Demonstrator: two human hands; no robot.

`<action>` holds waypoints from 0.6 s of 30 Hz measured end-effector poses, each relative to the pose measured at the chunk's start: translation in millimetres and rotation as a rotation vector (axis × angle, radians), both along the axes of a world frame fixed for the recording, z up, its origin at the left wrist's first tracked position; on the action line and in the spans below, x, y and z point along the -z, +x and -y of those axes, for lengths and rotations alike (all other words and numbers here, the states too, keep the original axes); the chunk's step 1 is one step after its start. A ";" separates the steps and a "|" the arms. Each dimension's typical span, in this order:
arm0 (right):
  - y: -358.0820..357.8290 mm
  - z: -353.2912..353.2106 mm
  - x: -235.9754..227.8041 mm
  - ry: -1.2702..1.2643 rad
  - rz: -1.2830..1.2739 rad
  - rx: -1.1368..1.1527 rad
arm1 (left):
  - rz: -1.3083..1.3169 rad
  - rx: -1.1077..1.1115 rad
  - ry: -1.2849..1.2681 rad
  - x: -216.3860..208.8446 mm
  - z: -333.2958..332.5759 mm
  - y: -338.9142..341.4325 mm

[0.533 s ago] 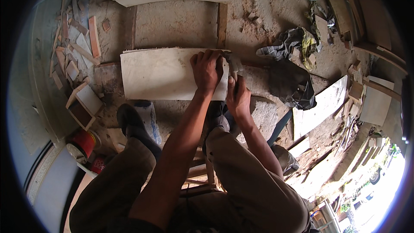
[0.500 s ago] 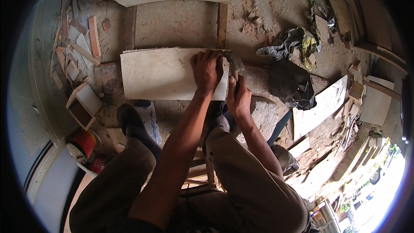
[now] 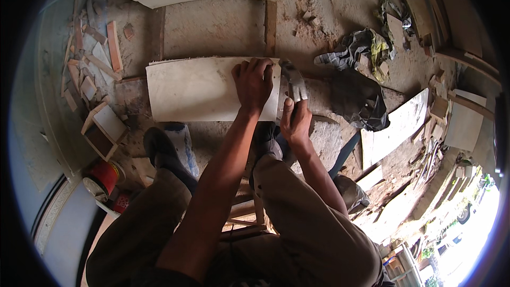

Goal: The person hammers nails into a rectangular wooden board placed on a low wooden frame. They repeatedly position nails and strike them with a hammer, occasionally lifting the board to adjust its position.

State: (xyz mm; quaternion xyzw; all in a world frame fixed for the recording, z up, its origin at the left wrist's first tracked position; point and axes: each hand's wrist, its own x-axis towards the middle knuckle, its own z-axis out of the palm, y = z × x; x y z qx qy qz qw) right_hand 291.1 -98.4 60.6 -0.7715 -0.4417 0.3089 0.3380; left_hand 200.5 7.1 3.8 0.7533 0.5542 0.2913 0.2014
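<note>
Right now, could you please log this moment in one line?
left hand: on pale board; right hand: holding hammer; black plastic: right of board

A crumpled black plastic bag (image 3: 362,101) lies just below a rumpled grey checked cloth (image 3: 349,48), with a flat whitish board (image 3: 394,130) slanting nearby; at left, a small rectangular open wooden box (image 3: 110,122) sits above a red round tub (image 3: 104,176)

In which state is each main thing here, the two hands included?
Left hand: fingers curled, resting on the board; a held nail cannot be made out
Right hand: closed around the hammer
Hammer: held, head beside the board's right end
Pale board: lying flat
Black bag: crumpled
Plaid cloth: crumpled
Wooden box: open
</note>
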 end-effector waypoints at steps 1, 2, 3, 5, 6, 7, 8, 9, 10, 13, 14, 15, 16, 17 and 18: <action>-0.4 0.9 6.7 -0.012 -0.016 -0.007 | -0.001 -0.002 -0.002 0.0 0.3 -0.1; -0.5 1.4 10.2 -0.024 -0.033 -0.014 | -0.002 -0.004 -0.004 -0.1 0.6 -0.3; -0.7 0.5 8.5 -0.055 -0.019 0.000 | -0.005 -0.004 -0.026 0.2 0.8 -0.6; -1.4 -0.6 1.0 -0.117 0.007 0.026 | -0.013 -0.004 -0.069 0.6 1.2 -1.0; -3.2 0.2 -2.3 -0.020 0.014 0.049 | 0.008 -0.005 -0.047 0.7 1.2 -0.9; -3.8 0.2 -6.9 0.015 -0.008 0.049 | 0.014 0.006 -0.044 0.8 1.1 -2.3; -4.3 -0.7 -12.9 0.050 -0.030 0.048 | 0.019 0.017 -0.041 0.8 0.9 -4.5; -4.8 0.7 -18.3 0.084 -0.050 0.052 | 0.026 0.032 -0.038 -1.0 1.6 -5.3; -1.5 10.9 -10.8 0.025 -0.014 0.022 | 0.039 0.000 -0.013 -3.5 4.9 -4.5; -1.7 20.1 -7.3 -0.138 -0.159 0.036 | -0.026 -0.052 0.068 -6.4 8.8 -3.0; -1.1 22.4 -2.1 -0.176 -0.154 0.028 | -0.115 -0.035 0.089 -2.7 8.3 -3.2; -2.5 24.5 -3.9 -0.119 -0.156 0.016 | -0.205 -0.016 0.094 -1.4 12.3 -3.3; -4.8 24.9 -7.7 -0.063 -0.157 0.004 | -0.195 0.003 0.074 0.3 14.9 -3.9; -6.3 26.8 -9.5 -0.007 -0.158 -0.008 | -0.185 0.023 0.053 2.5 16.2 -5.1; -4.3 28.3 -9.8 -0.013 -0.211 -0.017 | -0.170 0.047 0.047 2.2 10.1 -3.6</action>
